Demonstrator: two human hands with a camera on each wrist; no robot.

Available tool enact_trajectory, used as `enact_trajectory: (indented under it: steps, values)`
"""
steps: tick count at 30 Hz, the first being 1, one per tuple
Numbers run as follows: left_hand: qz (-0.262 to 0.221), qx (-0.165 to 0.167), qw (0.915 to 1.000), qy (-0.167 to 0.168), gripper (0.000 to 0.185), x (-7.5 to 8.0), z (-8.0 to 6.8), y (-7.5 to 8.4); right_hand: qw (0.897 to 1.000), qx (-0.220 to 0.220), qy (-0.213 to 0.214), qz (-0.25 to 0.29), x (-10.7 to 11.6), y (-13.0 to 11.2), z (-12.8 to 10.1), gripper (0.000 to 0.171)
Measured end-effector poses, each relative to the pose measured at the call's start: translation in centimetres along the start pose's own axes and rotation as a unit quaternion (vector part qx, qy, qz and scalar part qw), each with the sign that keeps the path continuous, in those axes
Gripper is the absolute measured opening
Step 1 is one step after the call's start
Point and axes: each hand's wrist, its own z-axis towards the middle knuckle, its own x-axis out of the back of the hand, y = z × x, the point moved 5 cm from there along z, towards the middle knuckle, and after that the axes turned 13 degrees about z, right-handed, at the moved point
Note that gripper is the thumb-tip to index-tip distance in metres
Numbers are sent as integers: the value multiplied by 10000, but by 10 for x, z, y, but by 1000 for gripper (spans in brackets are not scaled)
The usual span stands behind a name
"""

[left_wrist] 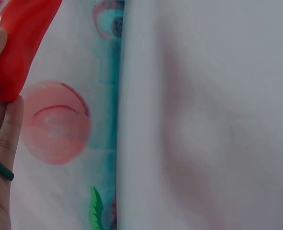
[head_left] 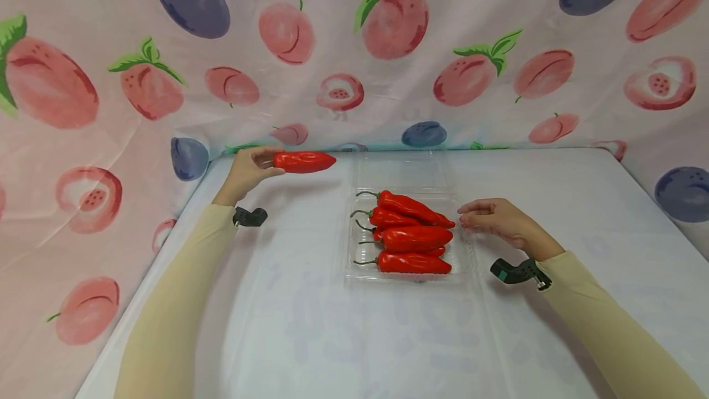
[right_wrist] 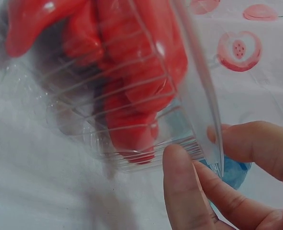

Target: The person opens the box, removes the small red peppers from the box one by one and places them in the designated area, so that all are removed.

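My left hand (head_left: 249, 168) grips a red chili pepper (head_left: 304, 162) by its stem end, above the far left of the table. Its tip points right; the green stem (left_wrist: 1, 167) lies along the palm in the left wrist view. Several more red peppers (head_left: 415, 237) lie in a clear plastic container (head_left: 360, 270), stems to the left and tips to the right. At the container's right side, my right hand (head_left: 498, 220) pinches the clear rim (right_wrist: 217, 129) between thumb (right_wrist: 179, 187) and fingers.
The container's clear lid (head_left: 401, 168) lies folded back at its far side. A white cloth covers the table (head_left: 343, 337). Fruit-patterned fabric (head_left: 299, 91) hangs behind and along both sides. Each wrist wears a dark camera mount (head_left: 515, 271).
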Motion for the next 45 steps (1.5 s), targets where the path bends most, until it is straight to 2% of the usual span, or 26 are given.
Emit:
enact_trajectory:
  steps: [8, 17, 26, 31, 34, 38, 41, 45]
  values:
    - [192, 134, 9996, -158, 49, -8, 7, -15, 10000, -5, -5, 58, 0, 0, -1, 53]
    - [105, 179, 9995, -244, 49, -15, 11, -26, 10000, 11, -10, 64, 1, 1, 0, 53]
    - [-132, -198, 9993, -296, 51, -19, 14, -31, 10000, 21, 3, -53, 1, 1, 0, 52]
    - [214, 83, 9992, -335, 49, -24, 18, -37, 10000, 11, 16, -93, 1, 1, 0, 52]
    - [176, 195, 9988, -401, 50, -24, 18, -37, 9999, 2, 19, -115, 1, 1, 1, 52]
    - [42, 156, 9985, -521, 50, -22, 14, -27, 9998, -14, 15, -181, 2, 2, 1, 52]
    - [113, 100, 9983, -565, 49, -22, 11, -21, 9998, -13, 22, -220, 2, 2, 1, 52]
    - [218, 143, 9979, -599, 49, -22, 13, -26, 9996, -32, 49, -262, 2, 2, 1, 52]
